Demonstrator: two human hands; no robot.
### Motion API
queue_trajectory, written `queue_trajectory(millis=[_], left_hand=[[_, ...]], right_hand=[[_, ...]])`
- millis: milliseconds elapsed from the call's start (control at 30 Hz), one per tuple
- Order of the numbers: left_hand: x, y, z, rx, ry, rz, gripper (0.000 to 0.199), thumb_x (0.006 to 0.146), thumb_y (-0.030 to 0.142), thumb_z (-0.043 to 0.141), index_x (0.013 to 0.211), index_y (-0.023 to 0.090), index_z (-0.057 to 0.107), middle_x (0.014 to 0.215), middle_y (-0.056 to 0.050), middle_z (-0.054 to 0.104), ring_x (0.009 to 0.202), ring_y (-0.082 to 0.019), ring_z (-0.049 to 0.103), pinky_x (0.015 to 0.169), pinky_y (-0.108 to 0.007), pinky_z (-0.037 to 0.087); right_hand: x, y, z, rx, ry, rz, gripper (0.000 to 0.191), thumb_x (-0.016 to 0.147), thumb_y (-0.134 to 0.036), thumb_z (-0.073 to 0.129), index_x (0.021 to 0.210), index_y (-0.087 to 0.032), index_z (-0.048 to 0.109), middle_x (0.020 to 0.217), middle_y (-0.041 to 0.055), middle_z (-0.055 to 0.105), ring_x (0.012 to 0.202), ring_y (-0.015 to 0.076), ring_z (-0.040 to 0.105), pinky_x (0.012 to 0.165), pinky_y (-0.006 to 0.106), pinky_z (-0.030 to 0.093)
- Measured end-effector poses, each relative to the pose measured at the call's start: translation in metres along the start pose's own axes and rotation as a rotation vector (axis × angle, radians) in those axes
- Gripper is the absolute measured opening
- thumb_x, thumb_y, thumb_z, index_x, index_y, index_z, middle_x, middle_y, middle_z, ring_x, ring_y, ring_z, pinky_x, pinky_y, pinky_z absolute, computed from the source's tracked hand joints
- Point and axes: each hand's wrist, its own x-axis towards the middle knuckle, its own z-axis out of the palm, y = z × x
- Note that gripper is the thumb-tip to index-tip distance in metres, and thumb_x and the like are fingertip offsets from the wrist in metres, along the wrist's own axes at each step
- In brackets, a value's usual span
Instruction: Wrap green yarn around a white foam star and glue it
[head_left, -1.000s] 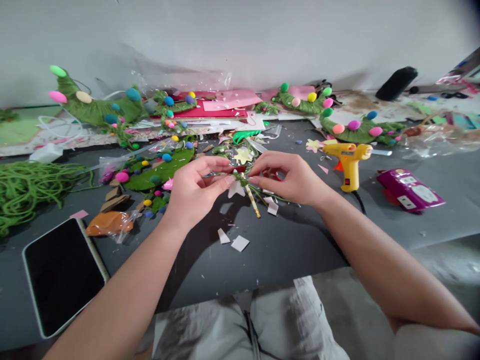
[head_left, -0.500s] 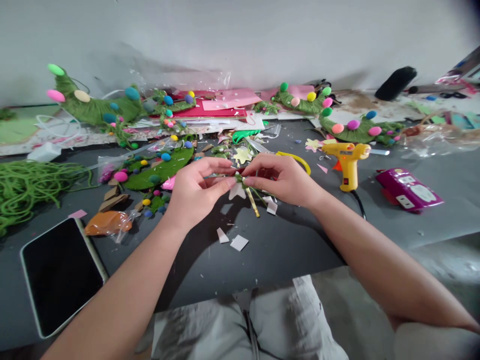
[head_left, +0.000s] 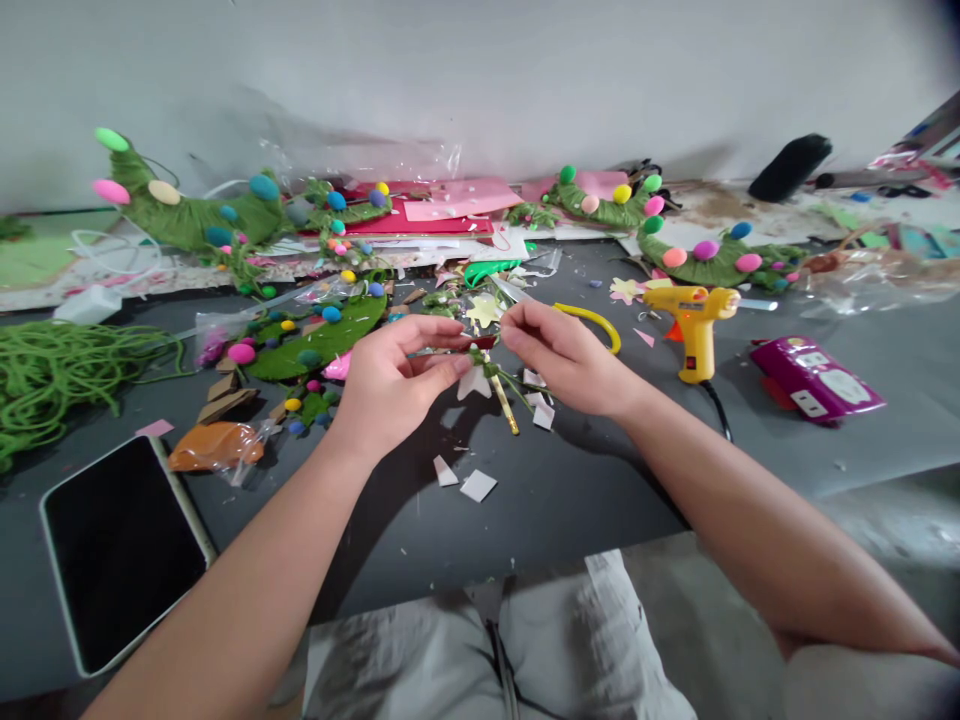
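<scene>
My left hand [head_left: 394, 378] pinches a small green yarn piece [head_left: 478, 354] between thumb and fingers. A dark red strip [head_left: 480, 342] shows beside these fingertips; I cannot tell if it is held too. My right hand [head_left: 562, 358] is closed in a pinch just right of the piece, and what it holds is hidden. From the yarn piece a thin green strand trails under my right hand. Below the fingertips lie a white star [head_left: 474, 382] and a gold-patterned pencil [head_left: 506, 408]. A pale yellow flower cutout [head_left: 485, 309] lies just beyond.
A yellow glue gun [head_left: 697, 325] stands to the right, near a purple packet [head_left: 817, 378]. At left are green yarn [head_left: 60, 375], a tablet [head_left: 124, 550] and an orange bag [head_left: 217, 445]. Green yarn-wrapped crescents [head_left: 202, 215] with colored balls line the back. Paper scraps [head_left: 478, 486] lie in front.
My right hand has drawn a little to the right, away from the yarn piece and my left fingertips. My left hand has kept its place and its pinch.
</scene>
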Motion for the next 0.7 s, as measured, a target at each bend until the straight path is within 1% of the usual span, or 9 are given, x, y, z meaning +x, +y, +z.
queue_trajectory(millis=[100,133,200,267,333,433,533,600,700], left_hand=[[-0.001,-0.001,-0.001,0.011,0.015,0.011,0.032,0.077,0.024,0.087,0.106,0.017,0.075,0.103,-0.008,0.08,0.099,-0.023,0.075,0.075,-0.027,0.063],[-0.001,-0.001,-0.001,0.012,0.02,0.015,0.033,0.076,0.024,0.087,0.106,0.018,0.075,0.103,-0.009,0.08,0.099,-0.023,0.075,0.075,-0.028,0.063],[-0.001,-0.001,-0.001,0.011,0.029,0.027,0.033,0.076,0.025,0.088,0.106,0.018,0.075,0.104,-0.009,0.079,0.1,-0.024,0.075,0.075,-0.029,0.063],[-0.001,0.0,-0.001,0.017,0.034,0.036,0.033,0.076,0.025,0.087,0.105,0.018,0.075,0.105,-0.009,0.079,0.1,-0.024,0.075,0.076,-0.029,0.063],[-0.002,0.001,0.0,0.03,0.035,0.03,0.031,0.077,0.025,0.086,0.105,0.017,0.075,0.105,-0.009,0.079,0.099,-0.024,0.075,0.077,-0.029,0.063],[-0.002,0.003,0.0,0.043,0.026,0.01,0.03,0.079,0.024,0.084,0.106,0.017,0.075,0.106,-0.009,0.079,0.096,-0.023,0.075,0.078,-0.029,0.063],[-0.002,0.003,0.0,0.059,0.021,0.024,0.031,0.079,0.025,0.084,0.107,0.017,0.074,0.106,-0.009,0.079,0.1,-0.024,0.074,0.076,-0.028,0.063],[-0.002,0.002,0.0,0.051,0.02,0.035,0.031,0.078,0.025,0.085,0.106,0.016,0.074,0.105,-0.009,0.079,0.1,-0.023,0.074,0.075,-0.027,0.063],[-0.002,0.002,0.001,0.039,0.019,0.035,0.031,0.078,0.024,0.085,0.106,0.017,0.074,0.104,-0.009,0.079,0.098,-0.023,0.075,0.074,-0.027,0.063]], right_hand=[[-0.002,-0.002,-0.004,0.02,0.046,0.064,0.038,0.106,-0.044,0.046,0.076,-0.021,0.046,0.068,-0.0031,0.042,0.064,0.0108,0.036,0.06,0.028,0.031],[-0.002,-0.002,-0.004,0.02,0.065,0.078,0.044,0.104,-0.05,0.048,0.072,-0.021,0.044,0.065,-0.0034,0.04,0.062,0.0107,0.035,0.058,0.029,0.03],[-0.003,-0.003,-0.004,0.01,0.111,0.081,0.048,0.095,-0.058,0.063,0.07,-0.02,0.046,0.063,-0.0037,0.041,0.06,0.0102,0.036,0.056,0.029,0.029],[-0.004,-0.002,0.0,0.0,0.151,0.059,0.047,0.081,-0.057,0.08,0.076,-0.02,0.051,0.069,-0.0035,0.048,0.062,0.0101,0.039,0.057,0.028,0.032],[-0.004,-0.001,0.005,-0.012,0.171,0.023,0.048,0.074,-0.053,0.087,0.082,-0.02,0.053,0.077,-0.0029,0.052,0.065,0.0099,0.041,0.059,0.027,0.035],[-0.004,-0.001,0.012,-0.035,0.169,0.012,0.046,0.075,-0.049,0.087,0.083,-0.02,0.052,0.077,-0.0034,0.051,0.066,0.0098,0.041,0.061,0.027,0.036],[-0.003,0.0,0.016,-0.04,0.182,0.025,0.042,0.078,-0.044,0.086,0.081,-0.02,0.052,0.076,-0.0038,0.051,0.065,0.0095,0.041,0.061,0.028,0.036],[-0.003,0.001,0.016,-0.016,0.186,0.051,0.041,0.078,-0.043,0.086,0.08,-0.02,0.052,0.074,-0.0042,0.051,0.064,0.0091,0.04,0.06,0.028,0.035],[-0.001,0.003,0.014,0.039,0.175,0.111,0.043,0.075,-0.045,0.087,0.08,-0.02,0.053,0.071,-0.0052,0.049,0.061,0.0084,0.039,0.057,0.027,0.033]])
